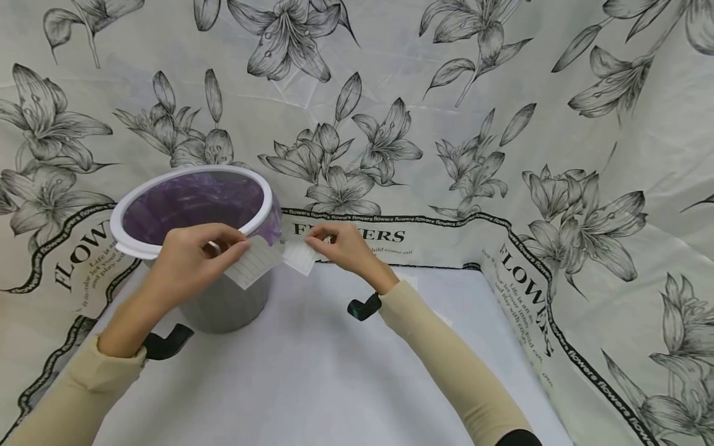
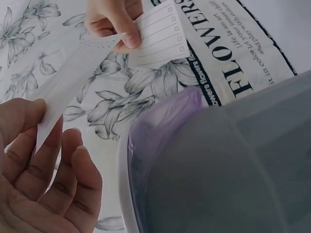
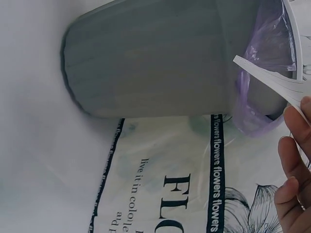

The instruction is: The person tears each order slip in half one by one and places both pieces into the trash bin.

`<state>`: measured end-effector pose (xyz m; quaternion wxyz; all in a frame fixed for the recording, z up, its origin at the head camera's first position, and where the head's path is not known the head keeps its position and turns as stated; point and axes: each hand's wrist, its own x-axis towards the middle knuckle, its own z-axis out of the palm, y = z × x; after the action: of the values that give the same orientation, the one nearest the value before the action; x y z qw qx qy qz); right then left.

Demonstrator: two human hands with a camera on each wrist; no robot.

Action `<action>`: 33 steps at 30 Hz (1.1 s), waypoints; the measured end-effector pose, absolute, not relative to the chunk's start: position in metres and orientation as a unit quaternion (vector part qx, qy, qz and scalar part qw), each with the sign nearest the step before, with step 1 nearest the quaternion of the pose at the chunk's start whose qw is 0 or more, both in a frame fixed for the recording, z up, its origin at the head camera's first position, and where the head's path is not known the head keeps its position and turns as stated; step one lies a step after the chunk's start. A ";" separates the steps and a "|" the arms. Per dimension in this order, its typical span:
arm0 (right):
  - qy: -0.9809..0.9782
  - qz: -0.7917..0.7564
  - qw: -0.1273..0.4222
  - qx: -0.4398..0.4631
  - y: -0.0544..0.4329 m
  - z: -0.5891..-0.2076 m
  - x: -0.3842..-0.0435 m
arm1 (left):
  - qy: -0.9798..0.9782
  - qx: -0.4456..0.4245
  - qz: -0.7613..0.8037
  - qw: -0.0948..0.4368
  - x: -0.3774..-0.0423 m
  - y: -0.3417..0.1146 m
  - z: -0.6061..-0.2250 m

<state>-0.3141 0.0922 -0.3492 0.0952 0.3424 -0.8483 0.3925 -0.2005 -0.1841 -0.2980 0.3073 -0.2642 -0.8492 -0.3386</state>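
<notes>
My left hand (image 1: 192,266) pinches a lined piece of paper (image 1: 255,263) between thumb and fingers, in front of the trash can. A smaller lined piece of paper (image 1: 300,255) is pinched by my right hand (image 1: 343,248) just to the right of it. Small checkboxes run along one edge of that right piece (image 2: 160,36) in the left wrist view. There the left piece (image 2: 63,82) curves up to the right thumb; whether the two still join, I cannot tell. In the right wrist view, paper (image 3: 277,80) extends from the fingers (image 3: 294,150).
A grey trash can (image 1: 229,310) with a white rim (image 1: 262,210) and a purple bag liner (image 1: 167,204) stands at the left on a white table (image 1: 312,384). Floral cloth (image 1: 390,74) with printed words hangs behind and at the sides.
</notes>
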 end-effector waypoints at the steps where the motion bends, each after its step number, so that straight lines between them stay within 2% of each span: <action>1: -0.848 0.391 0.097 0.345 0.091 -0.348 -0.315 | -0.849 -0.264 -0.336 0.312 -0.200 -0.186 -0.297; 13: -0.827 0.402 0.100 0.379 0.071 -0.327 -0.312 | -0.861 -0.222 -0.320 0.328 -0.191 -0.221 -0.296; 33: -0.810 0.412 0.116 0.400 0.040 -0.299 -0.307 | -0.856 -0.176 -0.316 0.370 -0.186 -0.248 -0.280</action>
<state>-0.3072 0.0402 -0.2989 0.1165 0.3998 -0.8104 0.4121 -0.1855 -0.2482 -0.2797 0.3703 -0.1760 -0.8557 -0.3156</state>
